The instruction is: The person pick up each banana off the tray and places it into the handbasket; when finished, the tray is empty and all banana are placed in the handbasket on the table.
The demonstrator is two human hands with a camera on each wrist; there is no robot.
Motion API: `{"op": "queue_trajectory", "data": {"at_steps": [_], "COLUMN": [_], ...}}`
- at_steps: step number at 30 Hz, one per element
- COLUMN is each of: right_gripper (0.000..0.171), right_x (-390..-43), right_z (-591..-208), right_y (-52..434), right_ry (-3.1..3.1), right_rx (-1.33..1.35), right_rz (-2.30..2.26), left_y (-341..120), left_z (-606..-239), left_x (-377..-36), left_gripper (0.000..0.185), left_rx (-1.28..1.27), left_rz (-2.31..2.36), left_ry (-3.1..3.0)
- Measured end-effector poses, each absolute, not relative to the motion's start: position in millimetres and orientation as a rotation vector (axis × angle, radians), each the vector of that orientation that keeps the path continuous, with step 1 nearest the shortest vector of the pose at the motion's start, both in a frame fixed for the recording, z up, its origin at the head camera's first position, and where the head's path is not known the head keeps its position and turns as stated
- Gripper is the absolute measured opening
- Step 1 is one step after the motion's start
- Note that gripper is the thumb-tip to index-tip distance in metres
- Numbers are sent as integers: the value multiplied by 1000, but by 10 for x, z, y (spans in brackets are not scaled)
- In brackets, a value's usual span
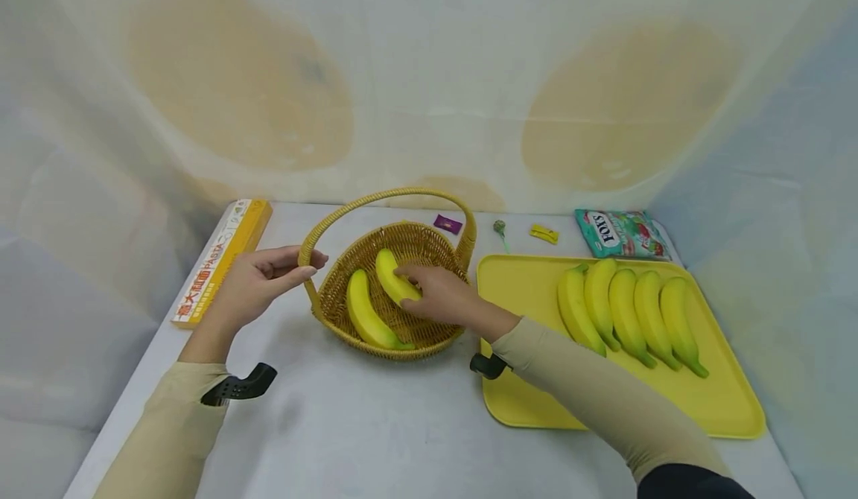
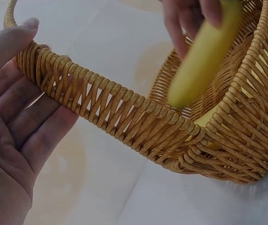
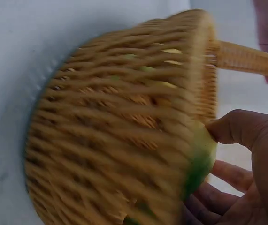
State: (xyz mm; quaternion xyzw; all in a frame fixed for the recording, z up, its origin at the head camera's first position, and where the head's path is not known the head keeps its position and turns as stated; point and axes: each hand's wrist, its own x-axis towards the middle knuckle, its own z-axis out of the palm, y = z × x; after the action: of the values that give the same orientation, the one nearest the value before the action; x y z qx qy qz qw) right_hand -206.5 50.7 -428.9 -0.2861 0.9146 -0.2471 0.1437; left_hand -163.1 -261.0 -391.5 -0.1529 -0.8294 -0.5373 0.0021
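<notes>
Diagonally outstretched right arm, grip pinching banana

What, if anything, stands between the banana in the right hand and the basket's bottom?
Nothing visible does: the held banana is at the open mouth of the basket, and the other banana inside lies left of it in the head view.

soft, even light falls over everything in the head view — only faint, loose-edged shadows lie on the white table near my left hand and just beside the basket. my left wrist view is dimmer and greyer, with the handle fairly crisp but the banana in my right hand smeared; my right wrist view is dim too — the basket's weave blurred, a bluish shadow hugging its curve.
</notes>
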Motion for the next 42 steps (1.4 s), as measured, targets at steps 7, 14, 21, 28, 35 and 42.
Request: {"op": "queue_trajectory", "data": {"at_steps": [7, 14, 21, 28, 35, 42], "right_gripper": [58, 63, 64, 60, 49, 43], "right_x": [-2057, -2006, -1984, -1914, -1712, -1461], "right_z": [-4492, -4512, -4495, -4453, -4357, -4273], "right_y": [341, 299, 311, 446, 748, 1219], "right_ry": [2598, 2571, 2548, 2574, 2682, 2822], "right_rx": [-820, -805, -809, -881, -911, -854], "right_rz": [-627, -604, -621, -678, -854, -1017], "left_y": [-2565, -2557, -2579, -2592, -2600, -2616], "left_z": [-3893, -3874, -3880, -3898, -3904, -3913], "left_x": [-1647, -1645, -1640, -1641, -1629, -1620], "left_gripper": [25, 25, 26, 26, 26, 26], "left_rx": [-489, -497, -501, -496, -493, -484], "left_rz": [-1649, -1669, -1694, -1682, -1674, -1671], "left_ry": [-2620, -2604, -2594, -2605, -2611, -2611]}}
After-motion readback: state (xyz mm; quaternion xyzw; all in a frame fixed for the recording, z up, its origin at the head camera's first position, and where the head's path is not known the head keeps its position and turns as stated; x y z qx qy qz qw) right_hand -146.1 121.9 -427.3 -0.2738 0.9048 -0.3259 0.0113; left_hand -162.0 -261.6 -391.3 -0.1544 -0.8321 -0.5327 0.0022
